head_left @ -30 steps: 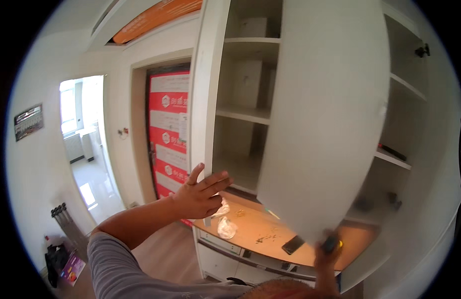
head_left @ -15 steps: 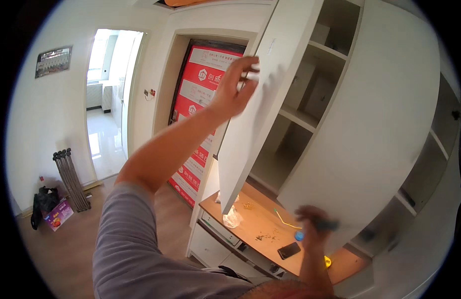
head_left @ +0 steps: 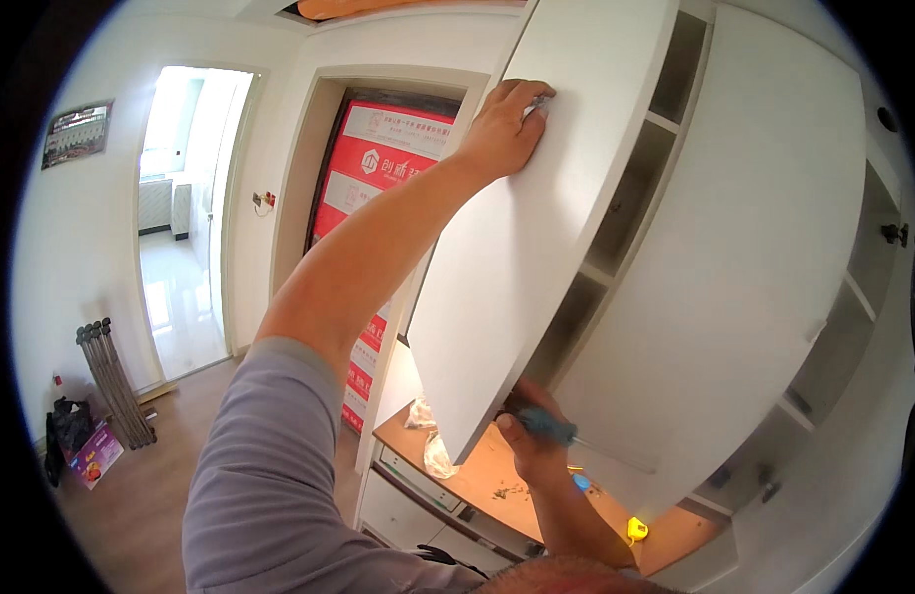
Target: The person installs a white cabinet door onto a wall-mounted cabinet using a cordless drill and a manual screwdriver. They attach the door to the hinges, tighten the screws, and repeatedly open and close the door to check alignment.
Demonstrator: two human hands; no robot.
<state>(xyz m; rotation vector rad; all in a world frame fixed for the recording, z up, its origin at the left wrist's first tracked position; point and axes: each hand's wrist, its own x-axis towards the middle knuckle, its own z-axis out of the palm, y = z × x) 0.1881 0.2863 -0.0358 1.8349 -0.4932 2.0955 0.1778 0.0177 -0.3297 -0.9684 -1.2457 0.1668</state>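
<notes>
My left hand rests against the upper face of a white cabinet door, its fingers bent and a small pale bit showing between thumb and fingertips. What that bit is cannot be made out. Low down, at the door's inner edge, my right hand is closed round the teal handle of a screwdriver. The thin shaft points right, in front of the neighbouring white door. Some fingers of the right hand are hidden behind the door's edge, or dark against it.
Below lies a wood-coloured counter with plastic bags, small loose screws or bits, a blue round thing and a yellow tape measure. Shelves show behind the door. A red-covered door stands left.
My left hand has come onto the door face, and the door has swung nearer its cabinet. The right hand with the screwdriver has moved up and left to the door's lower edge.
</notes>
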